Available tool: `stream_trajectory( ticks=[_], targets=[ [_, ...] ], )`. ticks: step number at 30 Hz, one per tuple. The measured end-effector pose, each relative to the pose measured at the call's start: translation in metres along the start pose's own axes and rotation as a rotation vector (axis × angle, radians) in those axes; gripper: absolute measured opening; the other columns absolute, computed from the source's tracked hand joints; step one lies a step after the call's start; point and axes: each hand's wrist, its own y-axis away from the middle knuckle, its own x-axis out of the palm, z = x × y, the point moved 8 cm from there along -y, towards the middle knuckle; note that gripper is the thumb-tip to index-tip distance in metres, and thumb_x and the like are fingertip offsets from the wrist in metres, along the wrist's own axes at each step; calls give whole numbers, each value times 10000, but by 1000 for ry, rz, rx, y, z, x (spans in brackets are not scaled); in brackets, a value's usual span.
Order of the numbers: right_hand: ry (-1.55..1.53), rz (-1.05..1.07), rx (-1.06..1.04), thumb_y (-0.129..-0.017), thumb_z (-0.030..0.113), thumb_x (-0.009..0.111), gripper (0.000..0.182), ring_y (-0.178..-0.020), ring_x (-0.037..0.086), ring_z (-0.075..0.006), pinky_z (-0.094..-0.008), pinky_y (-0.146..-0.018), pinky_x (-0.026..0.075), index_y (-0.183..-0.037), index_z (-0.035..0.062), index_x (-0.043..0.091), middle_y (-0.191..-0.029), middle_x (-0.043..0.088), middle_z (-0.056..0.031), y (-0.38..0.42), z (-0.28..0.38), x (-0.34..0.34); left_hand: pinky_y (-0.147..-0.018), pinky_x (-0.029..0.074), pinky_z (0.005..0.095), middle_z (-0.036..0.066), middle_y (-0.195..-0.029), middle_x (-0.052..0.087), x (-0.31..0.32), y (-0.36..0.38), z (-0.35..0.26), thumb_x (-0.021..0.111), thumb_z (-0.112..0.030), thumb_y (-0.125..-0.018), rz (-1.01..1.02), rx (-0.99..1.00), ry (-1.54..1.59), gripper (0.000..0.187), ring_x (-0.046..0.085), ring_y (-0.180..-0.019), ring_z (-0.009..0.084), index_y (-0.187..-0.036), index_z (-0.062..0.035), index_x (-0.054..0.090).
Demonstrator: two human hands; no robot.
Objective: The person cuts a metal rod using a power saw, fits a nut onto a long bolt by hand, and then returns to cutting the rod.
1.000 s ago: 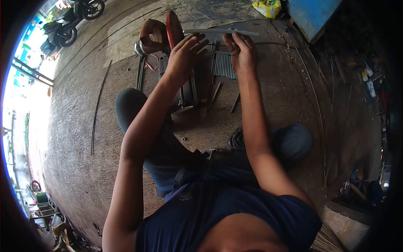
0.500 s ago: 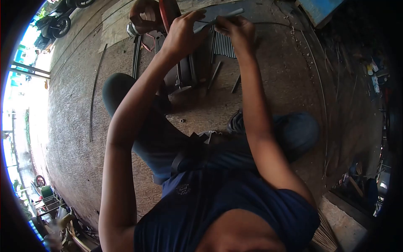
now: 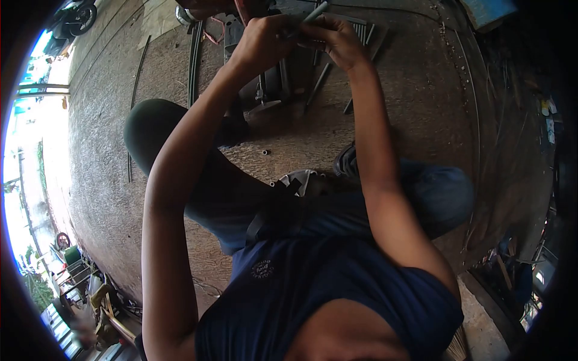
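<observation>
A short grey metal rod [image 3: 315, 12] slants up to the right between my two hands, beyond my knees. My left hand [image 3: 265, 41] is closed around its lower end. Beside it, my right hand [image 3: 342, 45] has its fingers curled against the rod, with thumb and fingertips partly hidden. Below my hands stands a floor-standing machine with a red arm [image 3: 242, 9], largely covered by my left hand and forearm. Several cut grey rods [image 3: 359, 29] lie side by side just past my right hand.
Loose rods [image 3: 317, 88] lie on the floor near the machine, and long bars [image 3: 194, 66] run to its left. A small metal ring [image 3: 265, 152] and a grey metal part [image 3: 299, 179] are by my legs. A blue object [image 3: 490, 11] stands far right.
The left fingers, spread along the rod before, have closed around it. Both hands have come closer together, and the rod now points more steeply upward. The view has shifted slightly.
</observation>
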Motion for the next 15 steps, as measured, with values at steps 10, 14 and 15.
stream_trajectory(
  ticks=[10,14,15],
  targets=[
    [636,163,808,-853,100,681,107,-643,689,-159,-307,-591,567,-882,13,735,-753,718,-83,67,-262,-76,-746,578,387,153,-892,731,29,43,44,733,-105,-831,143,-88,-86,216,734,-834,291,-1028,-23,699],
    [1191,242,355,-781,-25,584,486,-1128,620,-402,-437,-983,512,-1254,68,652,-1185,639,-263,123,-348,-25,-734,574,403,188,-867,717,34,62,51,719,-59,-792,250,-237,-153,232,724,-815,327,-1015,-5,691],
    [1185,251,352,-781,-25,584,486,-1128,620,-402,-437,-983,512,-1254,68,652,-1185,639,-263,128,-347,-11,-734,574,403,188,-867,717,33,63,49,719,-59,-792,250,-246,-160,232,724,-815,327,-1015,-5,691]
  ],
)
